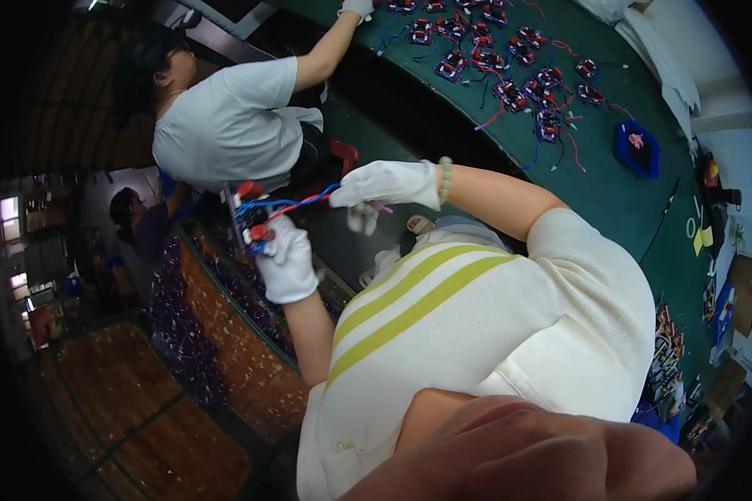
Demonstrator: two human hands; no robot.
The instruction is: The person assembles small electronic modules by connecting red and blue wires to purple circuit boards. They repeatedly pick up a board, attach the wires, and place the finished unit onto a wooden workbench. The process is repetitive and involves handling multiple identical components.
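In front of my body, my white-gloved left hand [289, 260] grips a small circuit board [247, 219] by its near edge. Red and black parts stand up from the board, which is tilted nearly on edge. Twisted red and blue wires [305, 201] run from it to the right. My right hand [384, 185], also in a white glove, has its fingers closed on those wires a short way from the board. A purple wire end [382, 207] sticks out below that hand.
On the green workbench [510, 150] at the far right lie several similar wired boards [510, 93] and a blue tray [637, 150]. A co-worker in a white shirt [230, 125] sits ahead on the left. Brown panels [142, 409] and piled dark boards [184, 334] are at left.
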